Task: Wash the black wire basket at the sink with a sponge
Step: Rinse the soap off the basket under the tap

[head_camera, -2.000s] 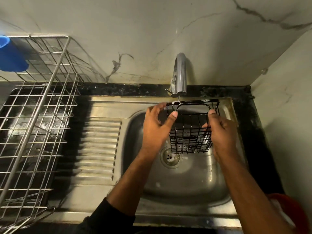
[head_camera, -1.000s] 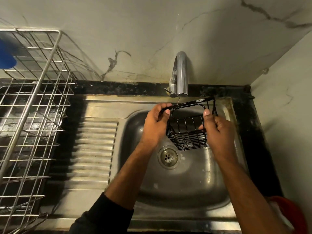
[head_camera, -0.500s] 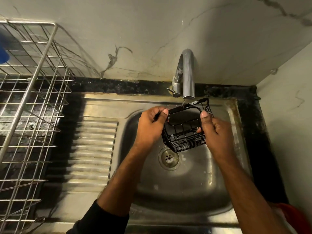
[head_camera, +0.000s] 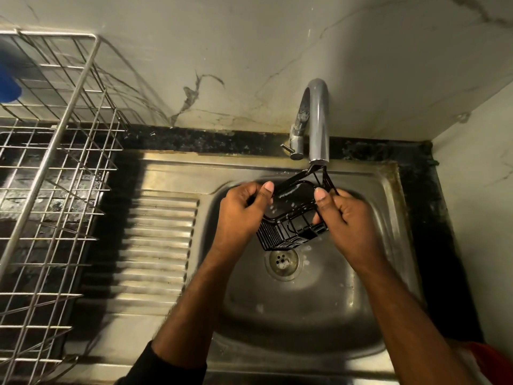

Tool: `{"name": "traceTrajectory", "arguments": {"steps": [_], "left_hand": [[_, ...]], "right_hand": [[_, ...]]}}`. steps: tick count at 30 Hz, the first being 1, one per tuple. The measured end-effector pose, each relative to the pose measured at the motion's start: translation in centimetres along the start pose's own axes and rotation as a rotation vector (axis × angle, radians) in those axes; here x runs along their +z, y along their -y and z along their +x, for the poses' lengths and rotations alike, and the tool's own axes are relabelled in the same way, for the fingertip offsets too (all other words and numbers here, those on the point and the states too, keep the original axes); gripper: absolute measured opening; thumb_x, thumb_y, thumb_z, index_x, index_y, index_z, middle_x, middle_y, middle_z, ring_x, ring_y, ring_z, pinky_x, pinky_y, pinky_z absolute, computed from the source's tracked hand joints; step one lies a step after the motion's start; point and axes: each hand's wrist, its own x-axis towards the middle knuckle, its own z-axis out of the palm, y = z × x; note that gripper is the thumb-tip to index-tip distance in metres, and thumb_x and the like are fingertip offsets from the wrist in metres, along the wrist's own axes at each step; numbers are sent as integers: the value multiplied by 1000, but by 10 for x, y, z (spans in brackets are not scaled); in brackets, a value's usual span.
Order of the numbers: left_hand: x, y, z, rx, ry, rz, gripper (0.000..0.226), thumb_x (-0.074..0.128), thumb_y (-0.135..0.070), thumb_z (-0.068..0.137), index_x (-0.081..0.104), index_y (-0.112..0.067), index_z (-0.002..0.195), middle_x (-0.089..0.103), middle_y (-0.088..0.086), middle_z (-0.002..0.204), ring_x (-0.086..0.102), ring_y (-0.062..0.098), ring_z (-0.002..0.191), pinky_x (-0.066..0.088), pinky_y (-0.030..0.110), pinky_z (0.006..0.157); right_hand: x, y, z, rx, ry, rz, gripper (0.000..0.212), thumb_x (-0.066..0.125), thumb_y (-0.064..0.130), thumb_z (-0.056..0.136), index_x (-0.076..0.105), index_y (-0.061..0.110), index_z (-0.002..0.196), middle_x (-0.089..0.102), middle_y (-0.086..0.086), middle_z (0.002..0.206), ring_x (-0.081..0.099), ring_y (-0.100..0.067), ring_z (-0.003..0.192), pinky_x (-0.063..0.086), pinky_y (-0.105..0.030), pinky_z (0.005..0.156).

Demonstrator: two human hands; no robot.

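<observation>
A small black wire basket [head_camera: 288, 232] hangs tilted over the steel sink bowl [head_camera: 305, 309], its top corner right under the spout of the chrome tap [head_camera: 319, 120]. My left hand [head_camera: 244, 215] grips its left rim, thumb on top. On the other side my right hand [head_camera: 341, 215] holds the right rim, its thumb hooked over the wire. Water droplets show around the basket. No sponge is in view.
The drain [head_camera: 283, 261] lies just below the basket. A ribbed draining board [head_camera: 161, 245] is left of the bowl. Further left stands a steel wire dish rack [head_camera: 50, 168] with a blue object [head_camera: 8, 87] at its far edge. A red thing [head_camera: 494, 362] shows at the bottom right.
Both hands have turned the basket from upright and square-on to tilted, with one corner raised under the spout. The camera view has moved slightly closer.
</observation>
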Motion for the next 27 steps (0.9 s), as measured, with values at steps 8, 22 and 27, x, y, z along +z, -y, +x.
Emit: {"name": "traceTrajectory", "arguments": {"steps": [8,22,27], "left_hand": [[2,-8,-1,10,43,114,30,63,-35,99,69,-17,77,62,-11,60,59,6,60,53,29,62],[15,-31,-27,-357,166,-160,34,40,-36,109,55,-14,88,45,-5,50,64,17,46,33,15,35],[25,-32,-38,-360,18,-327,36,39,-32,110,57,-10,89,46,-3,52,52,10,46,44,26,50]], "right_hand": [[0,1,0,2,24,30,46,52,38,100,67,17,62,62,1,71,60,-12,67,48,-25,67],[3,13,25,-27,-21,-203,26,55,28,100,69,17,119,69,4,113,62,-4,101,40,-2,84],[33,40,-5,-223,237,-517,56,22,42,104,31,17,153,23,0,162,14,-12,151,11,-36,122]]}}
